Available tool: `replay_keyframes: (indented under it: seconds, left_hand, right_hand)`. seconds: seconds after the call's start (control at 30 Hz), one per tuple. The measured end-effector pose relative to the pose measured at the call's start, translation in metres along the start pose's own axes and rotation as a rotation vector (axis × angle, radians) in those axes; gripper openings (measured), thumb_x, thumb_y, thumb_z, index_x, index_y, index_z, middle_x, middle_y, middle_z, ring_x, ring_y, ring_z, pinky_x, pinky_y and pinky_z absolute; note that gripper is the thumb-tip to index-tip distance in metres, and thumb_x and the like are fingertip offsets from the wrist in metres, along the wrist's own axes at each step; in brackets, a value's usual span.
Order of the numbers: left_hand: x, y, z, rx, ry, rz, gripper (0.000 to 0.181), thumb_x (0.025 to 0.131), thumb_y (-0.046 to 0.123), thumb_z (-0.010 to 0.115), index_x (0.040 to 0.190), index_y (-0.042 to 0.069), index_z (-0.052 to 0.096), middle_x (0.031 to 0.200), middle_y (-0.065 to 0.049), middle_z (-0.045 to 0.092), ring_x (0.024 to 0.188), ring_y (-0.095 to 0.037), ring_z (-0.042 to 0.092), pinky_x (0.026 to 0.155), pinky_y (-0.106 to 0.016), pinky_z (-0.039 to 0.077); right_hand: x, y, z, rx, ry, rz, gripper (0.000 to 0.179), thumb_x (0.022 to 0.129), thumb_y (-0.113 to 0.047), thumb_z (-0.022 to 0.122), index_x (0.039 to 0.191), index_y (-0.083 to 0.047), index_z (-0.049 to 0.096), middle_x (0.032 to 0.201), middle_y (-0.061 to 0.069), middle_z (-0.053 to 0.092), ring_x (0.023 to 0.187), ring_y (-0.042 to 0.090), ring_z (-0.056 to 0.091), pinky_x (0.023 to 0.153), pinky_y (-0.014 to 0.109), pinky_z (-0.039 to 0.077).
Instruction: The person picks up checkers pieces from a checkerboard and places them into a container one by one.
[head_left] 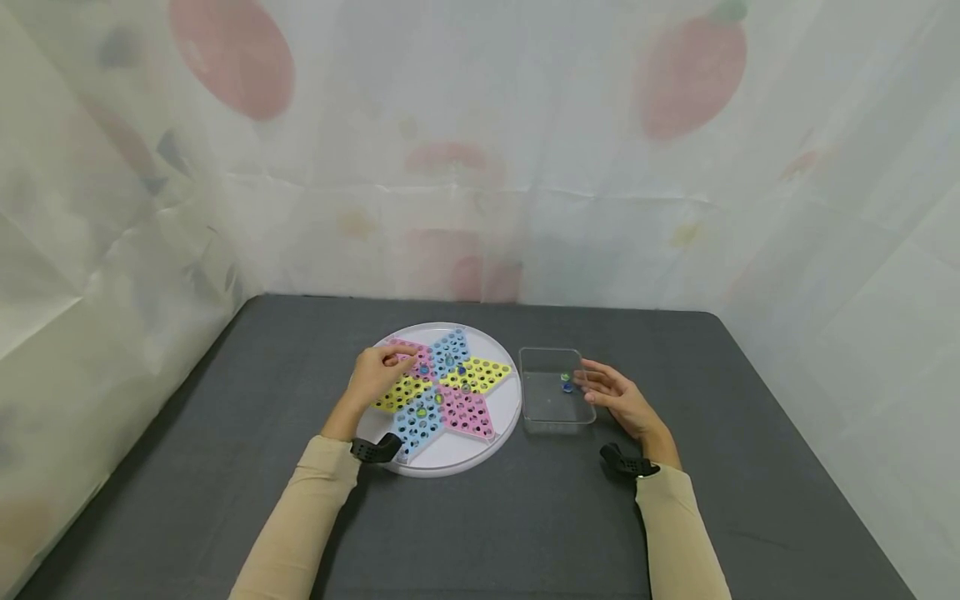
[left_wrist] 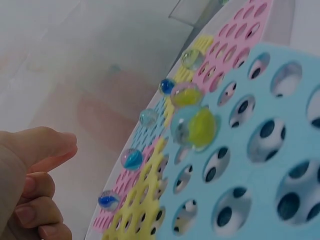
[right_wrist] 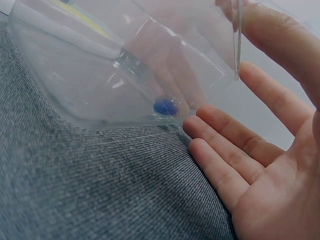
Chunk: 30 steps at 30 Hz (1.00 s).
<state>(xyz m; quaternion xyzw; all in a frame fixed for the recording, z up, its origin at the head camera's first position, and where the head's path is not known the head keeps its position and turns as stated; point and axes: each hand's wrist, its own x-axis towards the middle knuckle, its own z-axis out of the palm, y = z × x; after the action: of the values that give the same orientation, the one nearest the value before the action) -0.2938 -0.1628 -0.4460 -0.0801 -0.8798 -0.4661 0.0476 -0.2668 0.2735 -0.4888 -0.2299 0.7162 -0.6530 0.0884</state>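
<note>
A round white board (head_left: 495, 433) carries a star of pink, yellow and blue perforated sections. Above its far-left pink section is my left hand (head_left: 378, 373), index finger and thumb extended, other fingers loosely curled, no marble visible at the tips. Below those fingers sits a blue-and-white marble (left_wrist: 108, 200); a turquoise marble (left_wrist: 132, 159) and a yellow-green marble (left_wrist: 202, 128) are farther along the board. Right of it stands a clear plastic box (head_left: 536, 412). My right hand (head_left: 618, 402) has its fairly straight fingers at the box's right wall. Inside lies a blue marble (right_wrist: 165, 106), with a green marble (head_left: 565, 377) near it.
Grey cloth (head_left: 495, 533) covers the table under the board and box. A pale printed curtain (head_left: 480, 125) hangs behind the table's far edge and along the sides. More marbles, among them a dark blue marble (head_left: 462, 370), sit near the star's middle.
</note>
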Motion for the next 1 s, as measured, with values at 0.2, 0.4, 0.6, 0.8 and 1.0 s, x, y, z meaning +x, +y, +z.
replay_keyframes:
  seconds: [0.2,0.4,0.6,0.8,1.0]
  left_hand:
    - [0.004,-0.008,-0.003,0.015,0.007,-0.008,0.025,0.091,0.019,0.066,0.109,0.003,0.072,0.057,0.006,0.031,0.051,-0.005,0.027,0.049,-0.02,0.026]
    - [0.007,-0.013,-0.005,0.023,0.004,-0.035,0.025,0.091,0.02,0.067,0.109,0.003,0.072,0.058,0.006,0.033,0.052,-0.007,0.03,0.049,-0.02,0.027]
    - [0.011,-0.018,-0.007,0.04,0.0,-0.073,0.028,0.091,0.024,0.067,0.109,0.004,0.072,0.059,0.004,0.035,0.053,-0.008,0.031,0.049,-0.02,0.027]
    - [0.012,-0.022,-0.007,0.075,-0.013,-0.088,0.028,0.091,0.024,0.066,0.11,0.005,0.071,0.062,0.004,0.036,0.054,-0.009,0.033,0.05,-0.021,0.028]
    - [0.012,-0.024,-0.005,0.11,-0.019,-0.085,0.029,0.09,0.022,0.068,0.112,0.003,0.07,0.061,0.004,0.035,0.057,-0.01,0.032,0.053,-0.022,0.027]
  right_hand:
    - [0.0,0.0,0.0,0.011,0.002,0.007,0.066,0.095,-0.006,0.056,0.15,0.006,0.021,0.143,0.014,0.048,0.124,-0.002,0.054,0.098,0.013,0.046]
    - [-0.001,-0.001,0.001,0.025,-0.003,0.005,0.066,0.095,-0.006,0.056,0.15,0.005,0.021,0.136,-0.004,0.053,0.124,-0.002,0.055,0.098,0.013,0.046]
    - [-0.001,-0.005,0.001,0.035,-0.001,-0.017,0.065,0.095,-0.005,0.056,0.149,0.007,0.022,0.136,0.0,0.053,0.123,-0.001,0.055,0.098,0.012,0.045]
    - [0.0,-0.007,0.001,0.031,0.001,-0.015,0.064,0.095,-0.006,0.057,0.149,0.006,0.024,0.136,-0.001,0.052,0.124,-0.001,0.055,0.098,0.011,0.045]
    - [-0.001,-0.005,0.001,0.042,-0.022,-0.03,0.064,0.096,-0.005,0.056,0.149,0.006,0.023,0.135,-0.006,0.054,0.124,-0.001,0.055,0.098,0.012,0.045]
